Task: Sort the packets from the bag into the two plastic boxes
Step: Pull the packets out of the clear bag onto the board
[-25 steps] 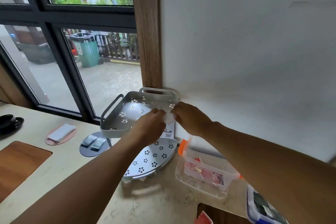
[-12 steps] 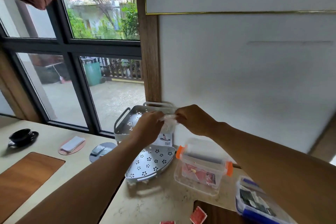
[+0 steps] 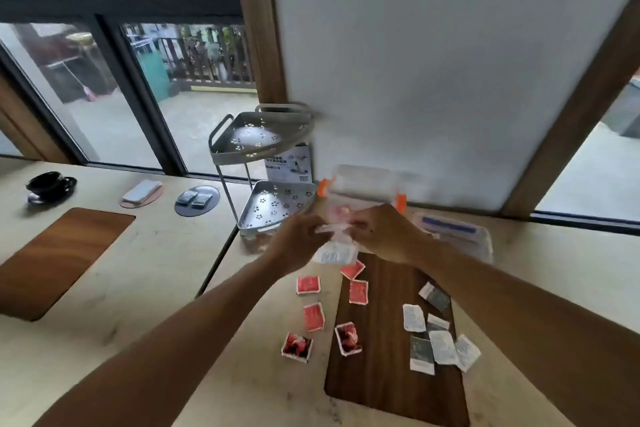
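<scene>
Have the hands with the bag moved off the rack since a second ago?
Yes. The left hand and right hand, pinching the bag, were by the rack's top shelf; now they are lower, beside its bottom shelf.

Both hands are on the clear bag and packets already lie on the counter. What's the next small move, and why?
Probably put the bag down: the left hand and right hand are both occupied, while red packets and grey-white packets lie unsorted before the orange-latched box and blue-lidded box.

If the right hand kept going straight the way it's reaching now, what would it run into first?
The right hand points leftward at the left hand; both pinch the clear bag between them. It would likely meet the left hand first, though depth is hard to judge.
</scene>
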The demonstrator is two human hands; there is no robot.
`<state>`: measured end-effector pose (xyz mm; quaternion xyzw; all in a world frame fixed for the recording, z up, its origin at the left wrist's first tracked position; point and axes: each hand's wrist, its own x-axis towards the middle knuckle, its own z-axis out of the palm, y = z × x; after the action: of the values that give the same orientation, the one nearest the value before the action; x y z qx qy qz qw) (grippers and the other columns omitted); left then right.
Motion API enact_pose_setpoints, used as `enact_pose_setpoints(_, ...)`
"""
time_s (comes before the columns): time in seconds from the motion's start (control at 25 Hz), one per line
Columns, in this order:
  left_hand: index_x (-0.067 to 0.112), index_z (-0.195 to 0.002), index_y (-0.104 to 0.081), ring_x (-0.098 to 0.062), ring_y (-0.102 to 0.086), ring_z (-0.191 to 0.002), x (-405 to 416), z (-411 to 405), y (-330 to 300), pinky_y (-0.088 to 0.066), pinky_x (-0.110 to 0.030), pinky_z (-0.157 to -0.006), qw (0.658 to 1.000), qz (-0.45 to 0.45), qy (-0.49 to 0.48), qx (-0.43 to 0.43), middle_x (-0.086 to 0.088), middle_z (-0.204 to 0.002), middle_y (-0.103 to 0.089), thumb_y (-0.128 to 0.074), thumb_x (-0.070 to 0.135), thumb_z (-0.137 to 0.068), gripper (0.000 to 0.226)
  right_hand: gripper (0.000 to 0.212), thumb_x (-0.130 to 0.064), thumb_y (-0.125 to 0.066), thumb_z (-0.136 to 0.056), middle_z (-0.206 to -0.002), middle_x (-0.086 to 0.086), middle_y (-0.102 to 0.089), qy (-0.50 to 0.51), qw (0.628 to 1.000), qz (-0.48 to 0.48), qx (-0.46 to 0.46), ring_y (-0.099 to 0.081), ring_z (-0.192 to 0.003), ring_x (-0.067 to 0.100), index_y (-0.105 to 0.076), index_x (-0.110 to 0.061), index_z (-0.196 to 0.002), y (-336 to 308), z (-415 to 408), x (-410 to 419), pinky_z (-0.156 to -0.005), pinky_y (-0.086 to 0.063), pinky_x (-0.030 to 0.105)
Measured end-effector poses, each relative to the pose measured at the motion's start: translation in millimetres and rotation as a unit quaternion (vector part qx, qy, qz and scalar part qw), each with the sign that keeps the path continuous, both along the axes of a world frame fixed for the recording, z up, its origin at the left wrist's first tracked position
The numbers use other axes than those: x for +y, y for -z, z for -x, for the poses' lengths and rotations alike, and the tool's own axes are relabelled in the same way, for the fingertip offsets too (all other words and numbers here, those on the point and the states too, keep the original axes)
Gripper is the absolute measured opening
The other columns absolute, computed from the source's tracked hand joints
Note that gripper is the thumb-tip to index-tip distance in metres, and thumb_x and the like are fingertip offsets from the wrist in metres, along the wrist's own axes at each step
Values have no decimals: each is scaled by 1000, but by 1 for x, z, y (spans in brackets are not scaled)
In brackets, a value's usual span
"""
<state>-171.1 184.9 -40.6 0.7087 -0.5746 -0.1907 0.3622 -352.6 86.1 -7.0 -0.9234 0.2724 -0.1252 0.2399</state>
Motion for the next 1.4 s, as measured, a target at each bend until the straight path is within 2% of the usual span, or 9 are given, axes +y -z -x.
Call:
enact_pose_setpoints(0.08, 4, -78, -74, -12, -49, -58, 19, 24, 34, -36, -29, -55, 998, -38, 31, 28, -9, -65, -64, -72, 11, -89, 12, 24, -24, -56, -96, -71, 3, -67, 14, 999, -48, 21, -60, -58, 13, -71, -10, -84, 37, 31, 26, -54, -45, 26)
enact_pose_setpoints(0.32, 31, -69, -67, 3, -51, -50, 68, 99, 116, -38, -18, -49, 984, -128, 81, 99, 13, -58, -59, -67, 22, -91, 24, 24, -31, -52, -97, -72, -12, -66, 147, 970, -189, 41, -64, -67, 8, -71, -22, -86, 132, 112, 92, -55, -45, 21)
enact_pose_setpoints(0.44, 14, -84, -75, -16, -63, -65, 86, 129, 146, -44, -31, -58, 975, -161, 63, 143, 0, -74, -68, -64, 21, -93, 16, 29, -30, -53, -96, -76, 1, -71, 209, 950, -230, 31, -66, -70, 17, -73, -13, -84, 162, 143, 123, -63, -52, 36)
enact_pose_setpoints(0.52, 11, -88, -74, -28, -68, -76, 98, 143, 165, -51, -38, -65, 969, -179, 56, 164, -5, -82, -72, -64, 16, -92, 12, 28, -30, -58, -93, -75, 4, -71, 236, 938, -252, 24, -66, -70, 20, -73, -10, -82, 174, 157, 141, -62, -51, 36)
enact_pose_setpoints(0.72, 17, -100, -74, -8, -67, -86, 125, 162, 196, -55, -28, -72, 954, -250, 5, 164, 4, -94, -73, -63, 22, -94, 13, 21, -27, -61, -91, -72, -1, -72, 274, 916, -293, 20, -67, -67, 16, -73, -14, -80, 191, 177, 168, -60, -49, 33)
enact_pose_setpoints(0.92, 17, -113, -66, -13, -63, -96, 142, 180, 203, -57, -32, -83, 936, -273, -82, 205, 3, -104, -67, -62, 29, -96, 21, 22, -27, -57, -94, -72, -4, -71, 294, 902, -315, 24, -65, -66, 10, -71, -19, -80, 198, 184, 185, -63, -50, 27)
enact_pose_setpoints(1.04, 18, -115, -63, -11, -63, -95, 148, 188, 201, -58, -30, -82, 929, -280, -85, 228, 3, -103, -66, -62, 29, -97, 22, 12, -27, -54, -96, -77, -10, -68, 310, 894, -323, 21, -64, -69, 6, -60, -31, -105, 199, 183, 192, -60, -49, 14)
enact_pose_setpoints(1.12, 17, -112, -66, -15, -66, -94, 151, 194, 196, -60, -35, -83, 924, -267, -98, 254, 1, -103, -69, -61, 29, -97, 20, 25, -32, -52, -97, -69, -13, -64, 303, 909, -287, 19, -61, -60, 3, -47, -40, -120, 200, 184, 197, -53, -44, 9)
enact_pose_setpoints(1.4, 16, -97, -72, -15, -74, -80, 151, 212, 171, -62, -33, -74, 907, -220, -74, 351, -1, -88, -77, -53, 34, -101, 26, 24, -39, -51, -100, -90, -9, -61, 299, 935, -190, -8, -60, -77, 4, -69, -23, -98, 204, 181, 206, -66, -47, 14)
